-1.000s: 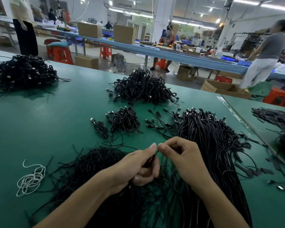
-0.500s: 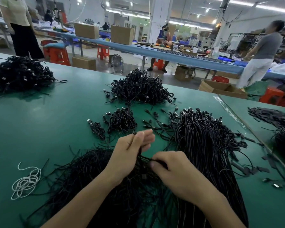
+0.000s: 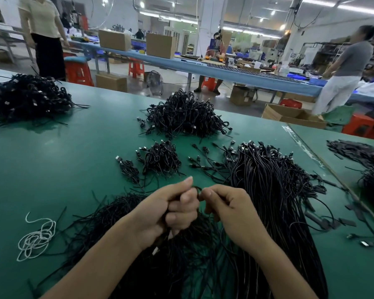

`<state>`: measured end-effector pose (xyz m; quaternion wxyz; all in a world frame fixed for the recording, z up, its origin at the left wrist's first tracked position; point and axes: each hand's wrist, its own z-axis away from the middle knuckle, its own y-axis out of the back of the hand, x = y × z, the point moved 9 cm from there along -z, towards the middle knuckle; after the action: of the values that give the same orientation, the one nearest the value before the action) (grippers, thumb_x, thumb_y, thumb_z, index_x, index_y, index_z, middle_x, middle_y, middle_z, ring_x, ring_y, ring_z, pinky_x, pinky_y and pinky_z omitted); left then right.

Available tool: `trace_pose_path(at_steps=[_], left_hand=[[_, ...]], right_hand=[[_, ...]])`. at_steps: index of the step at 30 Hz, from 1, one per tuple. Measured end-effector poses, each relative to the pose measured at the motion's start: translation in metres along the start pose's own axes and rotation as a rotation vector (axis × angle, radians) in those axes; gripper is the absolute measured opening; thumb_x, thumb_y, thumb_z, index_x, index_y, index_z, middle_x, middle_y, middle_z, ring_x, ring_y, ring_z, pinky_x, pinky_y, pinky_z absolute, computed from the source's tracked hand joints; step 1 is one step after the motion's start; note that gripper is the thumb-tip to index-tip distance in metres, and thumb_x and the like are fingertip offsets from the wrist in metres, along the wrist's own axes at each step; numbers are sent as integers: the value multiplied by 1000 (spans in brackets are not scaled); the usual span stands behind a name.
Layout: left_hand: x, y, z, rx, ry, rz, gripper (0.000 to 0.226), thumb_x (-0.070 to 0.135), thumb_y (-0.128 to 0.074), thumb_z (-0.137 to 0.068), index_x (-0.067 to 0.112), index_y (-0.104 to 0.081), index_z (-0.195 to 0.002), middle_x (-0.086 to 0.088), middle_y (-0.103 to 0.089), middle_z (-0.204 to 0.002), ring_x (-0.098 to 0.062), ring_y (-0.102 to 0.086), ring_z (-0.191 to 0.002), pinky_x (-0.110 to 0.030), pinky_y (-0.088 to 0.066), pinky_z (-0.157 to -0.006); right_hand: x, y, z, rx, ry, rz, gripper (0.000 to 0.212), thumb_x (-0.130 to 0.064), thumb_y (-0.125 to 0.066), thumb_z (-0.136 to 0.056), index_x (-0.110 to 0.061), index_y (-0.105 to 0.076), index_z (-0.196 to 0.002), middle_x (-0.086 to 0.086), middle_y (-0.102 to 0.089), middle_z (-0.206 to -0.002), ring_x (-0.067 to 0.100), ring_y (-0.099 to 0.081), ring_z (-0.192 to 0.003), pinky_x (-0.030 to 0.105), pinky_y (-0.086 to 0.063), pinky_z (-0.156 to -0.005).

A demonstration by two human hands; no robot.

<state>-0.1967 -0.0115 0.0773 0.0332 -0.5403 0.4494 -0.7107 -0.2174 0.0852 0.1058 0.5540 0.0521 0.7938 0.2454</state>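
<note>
My left hand (image 3: 168,210) grips a folded bundle of thin black cable, its fingers curled round it above the green table (image 3: 52,169). My right hand (image 3: 227,208) pinches a loop of the same black cable (image 3: 197,187) between the two hands. Under my forearms lies a loose heap of black ties or wires (image 3: 108,221). To the right a long sheaf of straight black cables (image 3: 274,190) runs toward me, connectors at its far end. Two small coiled bundles, one small (image 3: 129,169) and one larger (image 3: 161,158), sit just beyond my hands.
A big pile of coiled cables (image 3: 186,115) lies farther back, another pile (image 3: 24,98) at far left. A white string tangle (image 3: 37,236) is near left. A second table (image 3: 354,160) with cables adjoins right. People, boxes and red stools stand beyond.
Both hands rose from the heap and came together; my left fingers curled round the cable bundle while my right hand brought a loop up to it. The view shifted slightly.
</note>
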Motion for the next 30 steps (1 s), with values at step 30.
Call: trace_pose_path(at_steps=[30], left_hand=[[-18,24,9,128,121,-635,53,48,-45,-101,18,-49,-57,-8,-64,-65,-18,-65,-60,-22,-51,-60]], right_hand=[[-13,-3,10,-154,72,124,14,-22,-73,-88,-29,-63,-81,-6,-67,-75,7,-58,-63,23,-48,-58]])
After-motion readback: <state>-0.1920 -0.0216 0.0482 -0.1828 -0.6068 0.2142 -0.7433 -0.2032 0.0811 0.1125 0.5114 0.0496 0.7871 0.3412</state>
